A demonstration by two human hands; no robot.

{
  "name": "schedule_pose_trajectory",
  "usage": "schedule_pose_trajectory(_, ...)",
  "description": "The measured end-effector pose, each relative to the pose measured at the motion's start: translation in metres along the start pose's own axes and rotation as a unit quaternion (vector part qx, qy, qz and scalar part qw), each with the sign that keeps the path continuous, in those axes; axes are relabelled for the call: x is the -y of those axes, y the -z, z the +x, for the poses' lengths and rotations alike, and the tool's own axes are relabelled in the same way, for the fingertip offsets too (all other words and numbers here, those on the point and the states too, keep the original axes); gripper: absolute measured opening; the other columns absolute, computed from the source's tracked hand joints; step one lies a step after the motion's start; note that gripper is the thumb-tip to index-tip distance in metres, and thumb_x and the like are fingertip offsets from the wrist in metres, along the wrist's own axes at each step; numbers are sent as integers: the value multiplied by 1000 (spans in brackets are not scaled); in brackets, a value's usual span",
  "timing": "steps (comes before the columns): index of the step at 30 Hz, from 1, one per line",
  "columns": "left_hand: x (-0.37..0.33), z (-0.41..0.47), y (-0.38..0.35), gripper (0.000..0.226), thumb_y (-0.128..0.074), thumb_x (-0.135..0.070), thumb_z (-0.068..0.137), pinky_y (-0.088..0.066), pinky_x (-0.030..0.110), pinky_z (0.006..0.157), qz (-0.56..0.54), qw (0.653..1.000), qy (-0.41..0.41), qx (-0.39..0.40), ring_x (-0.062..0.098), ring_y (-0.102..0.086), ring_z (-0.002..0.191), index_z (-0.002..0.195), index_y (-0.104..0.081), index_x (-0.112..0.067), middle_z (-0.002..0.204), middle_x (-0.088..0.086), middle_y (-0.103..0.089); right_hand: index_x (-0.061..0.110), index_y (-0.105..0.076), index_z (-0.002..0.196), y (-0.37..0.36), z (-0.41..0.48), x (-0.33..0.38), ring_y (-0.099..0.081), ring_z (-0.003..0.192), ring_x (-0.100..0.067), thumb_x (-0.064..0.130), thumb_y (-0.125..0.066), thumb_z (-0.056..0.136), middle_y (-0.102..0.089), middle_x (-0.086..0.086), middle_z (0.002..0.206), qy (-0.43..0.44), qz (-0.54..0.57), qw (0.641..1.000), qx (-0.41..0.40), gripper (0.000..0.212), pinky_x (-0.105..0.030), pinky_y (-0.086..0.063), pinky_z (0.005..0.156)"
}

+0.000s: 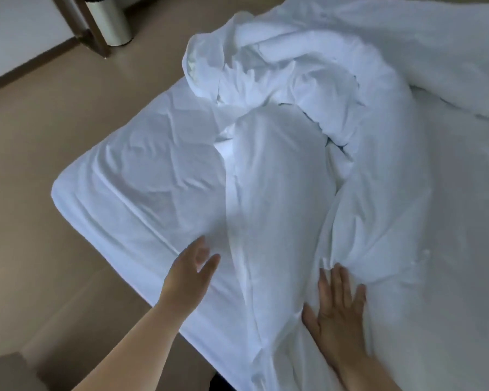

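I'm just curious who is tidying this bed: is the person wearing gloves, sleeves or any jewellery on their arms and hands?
No. The left hand and the right hand are both bare, with no gloves, rings or bracelets showing. The left forearm and right forearm are uncovered as well: no sleeve, cuff or watch appears as far as the picture reaches.

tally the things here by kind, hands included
hands: 2, left hand and right hand
white bedding: 2, duvet and fitted sheet
metal cylinder on the floor: 1
total: 5
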State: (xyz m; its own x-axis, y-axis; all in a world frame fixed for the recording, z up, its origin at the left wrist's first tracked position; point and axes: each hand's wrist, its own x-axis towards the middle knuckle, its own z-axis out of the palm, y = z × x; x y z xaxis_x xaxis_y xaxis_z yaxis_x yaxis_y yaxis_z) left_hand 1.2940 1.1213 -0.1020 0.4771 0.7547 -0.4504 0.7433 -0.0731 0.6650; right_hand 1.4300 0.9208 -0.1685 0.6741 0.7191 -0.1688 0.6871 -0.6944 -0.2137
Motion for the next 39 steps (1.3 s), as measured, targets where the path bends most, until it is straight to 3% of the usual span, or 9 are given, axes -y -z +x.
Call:
schedule_pose_trajectory(4, -52, 73, 7, 59, -51, -29, 92, -32, 21, 92, -60, 998, -35, 13, 19, -45, 126, 143, -27, -16, 140, 6, -44, 22, 5, 148, -4, 5, -5, 8, 144, -12, 52, -2, 94, 13, 1, 156, 43, -6, 996, -78, 62, -40, 7, 114)
schedule_pose_trajectory(14, -136, 163, -14, 64, -71, -33, 78, -42, 28, 81, -217, 970, 63, 90, 17, -49, 96, 129, -36, -14, 109, -2, -50, 27, 3, 148, 7, 3, -1, 6, 144, -7, 55, -6, 94, 11, 7, 156, 8, -49, 994, -97, 61, -35, 2, 115)
schedule_pose_trajectory(16, -138, 170, -21, 55, -73, -14, 75, -45, 31, 78, -275, 955, 73, 80, 22, -51, 93, 118, -38, -13, 102, 1, -50, 33, -10, 145, 6, 2, 8, 6, 143, -3, 53, -3, 94, 2, 5, 157, -31, -61, 990, -120, 55, -31, -3, 113)
schedule_pose_trajectory(18, -129, 171, -16, 47, -70, -3, 74, -49, 31, 74, -298, 951, 45, 67, 22, -53, 86, 106, -38, -15, 99, 3, -51, 22, -38, 129, 9, 5, 25, -18, 139, -7, 39, -19, 92, -41, -10, 143, -98, -53, 984, -142, 44, -39, -25, 106)
schedule_pose_trajectory(22, -100, 161, 40, 45, -67, -6, 79, -45, 17, 44, -186, 974, -98, 87, 18, -55, 68, 117, -45, -16, 103, 5, -54, -7, -65, 100, 27, 10, 69, -66, 91, -41, 28, -31, 63, -67, -29, 99, -283, 60, 942, -174, 61, -56, -48, 79)
schedule_pose_trajectory(25, -71, 151, 108, 58, -67, -10, 81, -49, 19, 58, -76, 979, -167, 86, 23, -60, 86, 134, -42, -13, 111, 5, -56, -14, -62, 100, 46, 16, 112, -60, 99, -50, 31, -29, 67, -61, -34, 110, -352, 83, 898, -250, 65, -63, -41, 88)
schedule_pose_trajectory(29, 0, 140, 203, 56, -68, -13, 81, -45, 22, 67, -25, 995, -89, 26, 28, -57, 90, 132, -44, -10, 109, 9, -58, -5, -49, 125, 80, 50, 177, -33, 128, -29, 36, -37, 76, -44, -27, 136, -285, 103, 889, -343, 66, -50, -20, 106)
schedule_pose_trajectory(36, 92, 108, 216, 52, -63, -9, 85, -35, 28, 74, -69, 996, 32, 38, 20, -47, 88, 133, -42, -8, 95, 1, -53, 30, 19, 138, 17, 106, 260, 7, 145, -20, 67, 9, 61, 6, 0, 157, -211, 35, 975, 61, 87, -46, 21, 105)
schedule_pose_trajectory(39, 96, 116, 230, 55, -62, -47, 75, -37, 28, 67, -36, 999, 19, 22, 19, -50, 77, 115, -57, -9, 80, -7, -57, 27, 19, 144, 21, 104, 258, 14, 144, -20, 59, -17, 92, 14, 1, 156, -232, 15, 966, 116, 71, -48, 16, 112)
